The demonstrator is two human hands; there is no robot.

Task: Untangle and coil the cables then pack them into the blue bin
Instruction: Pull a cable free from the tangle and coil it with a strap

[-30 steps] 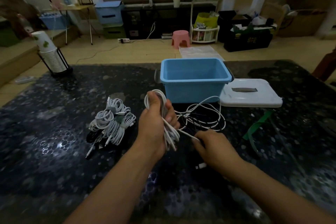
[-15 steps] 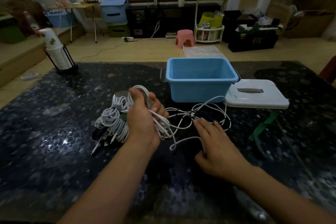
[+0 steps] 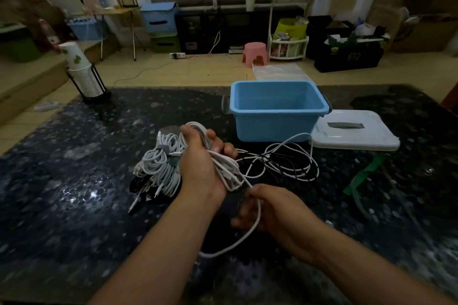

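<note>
My left hand (image 3: 201,164) grips a coil of white cable (image 3: 224,168) above the dark table, in front of the blue bin (image 3: 276,120). My right hand (image 3: 275,208) sits just below it and holds the loose tail of that cable (image 3: 247,235), which hangs in a loop toward me. Left of my left hand lies a pile of coiled white cables (image 3: 161,168). A tangle of white and black cables (image 3: 285,161) lies on the table in front of the bin. No cable shows inside the bin.
The bin's white lid (image 3: 354,136) lies flat to its right. Green strap pieces (image 3: 364,176) lie near the lid. A stack of paper cups in a black holder (image 3: 83,74) stands at the table's far left corner. The dark speckled table (image 3: 74,181) spreads all round.
My right hand left the tangle on the table, drew back toward me and took hold of the cable's tail, pulling out a loop. My left hand kept its grip on the coil.
</note>
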